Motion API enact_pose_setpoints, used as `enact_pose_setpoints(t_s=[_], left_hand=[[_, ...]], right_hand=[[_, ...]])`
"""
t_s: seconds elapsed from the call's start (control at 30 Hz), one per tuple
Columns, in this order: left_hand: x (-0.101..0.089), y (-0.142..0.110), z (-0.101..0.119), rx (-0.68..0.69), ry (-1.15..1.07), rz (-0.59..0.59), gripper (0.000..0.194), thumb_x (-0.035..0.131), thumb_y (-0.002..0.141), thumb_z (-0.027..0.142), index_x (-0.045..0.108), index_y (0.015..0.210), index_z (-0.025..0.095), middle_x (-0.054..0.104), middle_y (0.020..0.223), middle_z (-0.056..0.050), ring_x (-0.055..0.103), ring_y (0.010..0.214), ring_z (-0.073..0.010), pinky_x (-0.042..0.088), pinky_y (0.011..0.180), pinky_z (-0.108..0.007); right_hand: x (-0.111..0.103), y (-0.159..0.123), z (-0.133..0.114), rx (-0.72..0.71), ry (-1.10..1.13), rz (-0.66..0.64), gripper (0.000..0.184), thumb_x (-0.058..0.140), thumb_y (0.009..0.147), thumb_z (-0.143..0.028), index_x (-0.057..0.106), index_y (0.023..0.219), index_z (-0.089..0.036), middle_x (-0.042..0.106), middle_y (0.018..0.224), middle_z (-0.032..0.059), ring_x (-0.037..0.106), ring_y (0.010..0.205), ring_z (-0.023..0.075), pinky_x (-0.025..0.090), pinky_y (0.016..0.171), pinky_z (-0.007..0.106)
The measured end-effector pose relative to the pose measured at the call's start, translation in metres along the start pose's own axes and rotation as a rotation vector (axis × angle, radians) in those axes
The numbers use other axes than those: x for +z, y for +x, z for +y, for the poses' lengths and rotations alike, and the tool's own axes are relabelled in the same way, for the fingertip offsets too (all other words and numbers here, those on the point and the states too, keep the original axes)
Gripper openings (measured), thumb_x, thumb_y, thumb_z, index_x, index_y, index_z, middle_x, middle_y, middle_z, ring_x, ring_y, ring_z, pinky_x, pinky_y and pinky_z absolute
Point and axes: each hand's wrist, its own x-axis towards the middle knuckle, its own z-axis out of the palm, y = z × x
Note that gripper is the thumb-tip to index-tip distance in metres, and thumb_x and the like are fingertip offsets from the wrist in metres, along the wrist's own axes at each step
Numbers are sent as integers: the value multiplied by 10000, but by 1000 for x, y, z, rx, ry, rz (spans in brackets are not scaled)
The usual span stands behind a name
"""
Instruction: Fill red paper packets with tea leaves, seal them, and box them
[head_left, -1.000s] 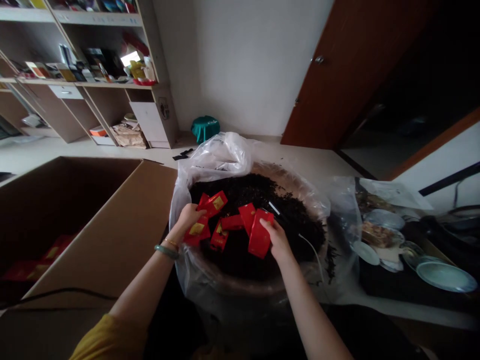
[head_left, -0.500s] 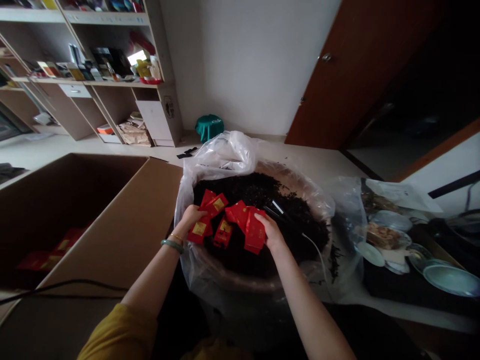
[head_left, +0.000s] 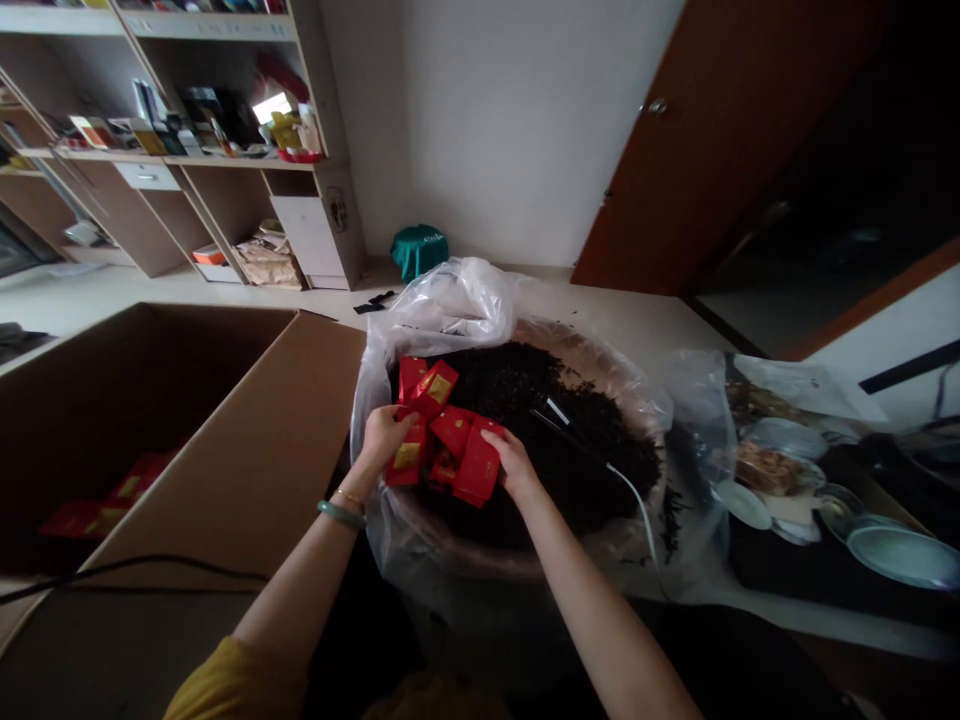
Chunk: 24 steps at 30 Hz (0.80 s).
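Note:
Several small red packets with gold labels lie bunched over dark, loose, tea-like leaves (head_left: 517, 375). My left hand (head_left: 384, 437) is closed on a red packet (head_left: 407, 455) at the left of the bunch, with other red packets (head_left: 435, 388) just above the fingers. A green bangle (head_left: 341, 514) circles that wrist. On the right side of the bunch, my right hand (head_left: 514, 464) pinches another red packet (head_left: 478, 465) by its edge. The leaves fill a wide round container lined with clear plastic (head_left: 465, 300). A slim black tool (head_left: 574, 438) with a white cord rests on them.
To my left stands an open cardboard box (head_left: 262, 440) with more red packets (head_left: 124, 490) inside. Bowls and lids (head_left: 900, 555) sit at right beside a bag of brown pieces (head_left: 769, 470). A green-covered object (head_left: 418, 252) stands by the wall, near shelving (head_left: 307, 235).
My right hand has moved left with its packet, closing the gap to the packets by my left hand. The left hand has shifted only slightly.

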Motion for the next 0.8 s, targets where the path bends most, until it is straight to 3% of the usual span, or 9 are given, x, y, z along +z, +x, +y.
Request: enact_pose_setpoints(t_s=[0.1, 0.23, 0.33, 0.47, 0.63, 0.8], left_hand=[[-1, -6, 8, -44, -280, -53, 275, 667, 695, 337, 691, 836, 101, 684, 654, -24, 606, 578, -146, 442, 512, -218], [13, -16, 12, -214, -606, -252, 257, 713, 678, 291, 666, 857, 112, 715, 702, -43, 649, 598, -159, 527, 588, -271], [36, -20, 11, -303, -595, -349, 211, 761, 644, 250, 658, 763, 110, 706, 653, -49, 652, 571, -161, 535, 572, -275], [57, -21, 14, -321, -561, -403, 171, 763, 639, 216, 659, 705, 97, 691, 594, -54, 644, 526, -171, 532, 532, -290], [62, -32, 29, -248, -507, -453, 181, 777, 623, 219, 700, 732, 97, 694, 601, -29, 638, 535, -155, 496, 504, -244], [74, -48, 44, -135, -449, -487, 181, 729, 673, 204, 727, 814, 91, 694, 628, -20, 624, 551, -131, 471, 511, -213]], right_hand=[[-17, 6, -8, -23, 116, 47, 311, 756, 593, -330, 672, 859, -192, 749, 817, 27, 697, 816, 229, 547, 813, 375], [-55, 2, -20, -32, 208, 64, 266, 703, 667, -377, 675, 877, -216, 744, 853, 37, 689, 909, 235, 561, 802, 364], [-73, -9, -23, -20, 204, 67, 225, 682, 697, -382, 679, 861, -228, 742, 856, 39, 683, 947, 241, 576, 786, 356], [-75, -24, -20, 16, 222, 38, 223, 652, 731, -386, 693, 878, -224, 743, 921, 48, 680, 976, 247, 583, 814, 374], [-74, -29, -18, 54, 280, 60, 202, 663, 724, -341, 701, 874, -211, 750, 895, 38, 697, 926, 224, 583, 815, 350], [-87, -33, -18, 28, 318, 86, 240, 691, 692, -352, 703, 886, -211, 756, 888, 32, 698, 918, 232, 580, 817, 362]])
